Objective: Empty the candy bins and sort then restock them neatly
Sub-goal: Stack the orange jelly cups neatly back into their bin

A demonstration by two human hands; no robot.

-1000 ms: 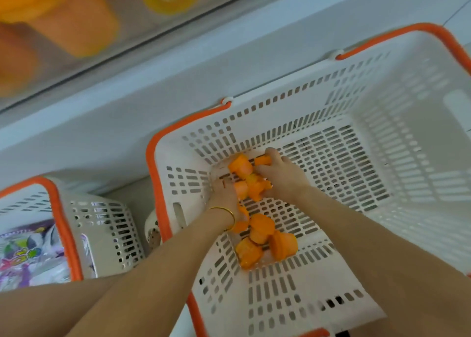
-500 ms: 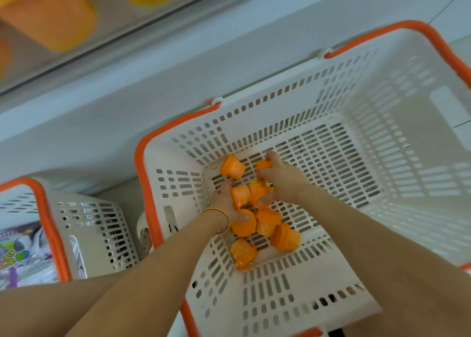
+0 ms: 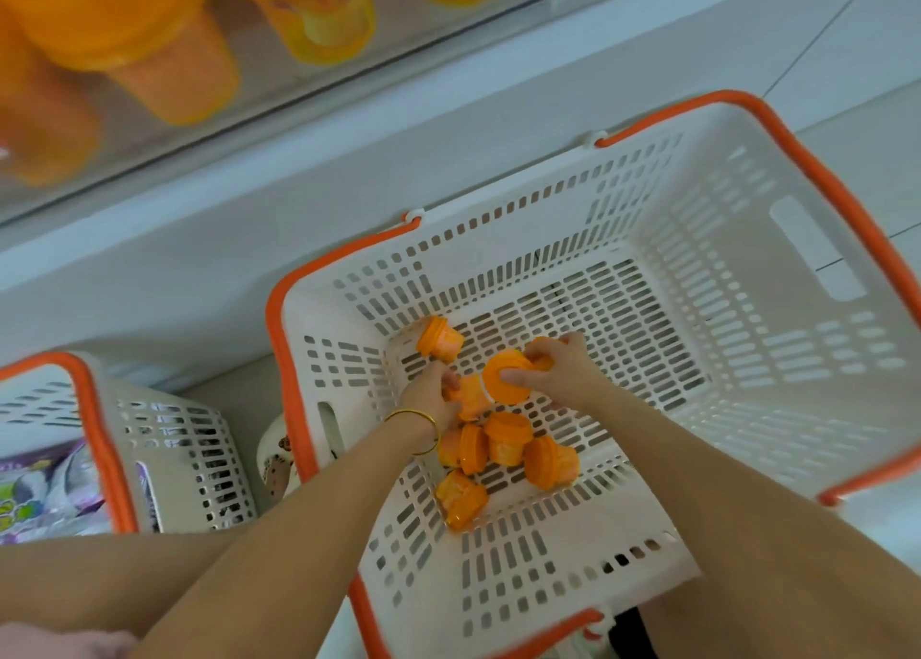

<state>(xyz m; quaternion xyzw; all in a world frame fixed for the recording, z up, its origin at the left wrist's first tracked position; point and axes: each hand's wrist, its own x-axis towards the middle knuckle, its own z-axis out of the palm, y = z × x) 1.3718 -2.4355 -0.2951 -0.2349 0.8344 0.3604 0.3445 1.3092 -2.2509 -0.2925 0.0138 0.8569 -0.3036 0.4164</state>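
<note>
A white slotted basket (image 3: 722, 269) with an orange rim stands on the floor below me. Several small orange candy cups (image 3: 503, 441) lie on its bottom at the left end, and one cup (image 3: 439, 343) lies apart near the far left corner. My left hand (image 3: 429, 390), with a gold bangle at the wrist, grips an orange cup (image 3: 471, 397). My right hand (image 3: 558, 372) holds another cup (image 3: 506, 382) by its round lid, with a further cup behind its fingers. Both hands are down inside the basket.
A second white basket (image 3: 164, 439) with an orange rim stands at the left and holds colourful packets (image 3: 30, 499). Above, a clear shelf bin (image 3: 279, 85) holds large orange and yellow cups. A small printed white object (image 3: 276, 464) lies between the baskets.
Both hands have gathered cups from the loose pile. The right hand now holds a cup with its lid turned toward me. The view has tilted, showing more of the shelf bin.
</note>
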